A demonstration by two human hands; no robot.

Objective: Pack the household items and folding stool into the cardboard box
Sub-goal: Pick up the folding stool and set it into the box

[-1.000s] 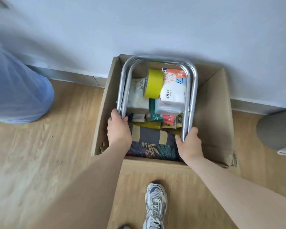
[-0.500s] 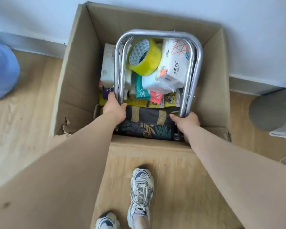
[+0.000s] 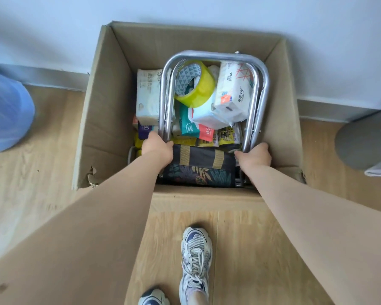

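hands (image 3: 157, 147) gripping shiny tubular folding stool (image 3: 213, 57), inside corrugated cardboard box (image 3: 110, 111)

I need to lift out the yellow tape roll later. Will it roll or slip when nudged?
The yellow tape roll leans tilted on the packets inside the stool frame, so a nudge would probably tip or roll it. Its glossy side may be slick. It looks rigid, and hooking a finger through the open core should hold it.

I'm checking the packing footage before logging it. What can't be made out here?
- Box bottom, head view: covered by packs and the folding stool.
- Fingertips of left hand and right hand: curled under.
- Pack print: too small.
- Blue object: cropped, blurred.
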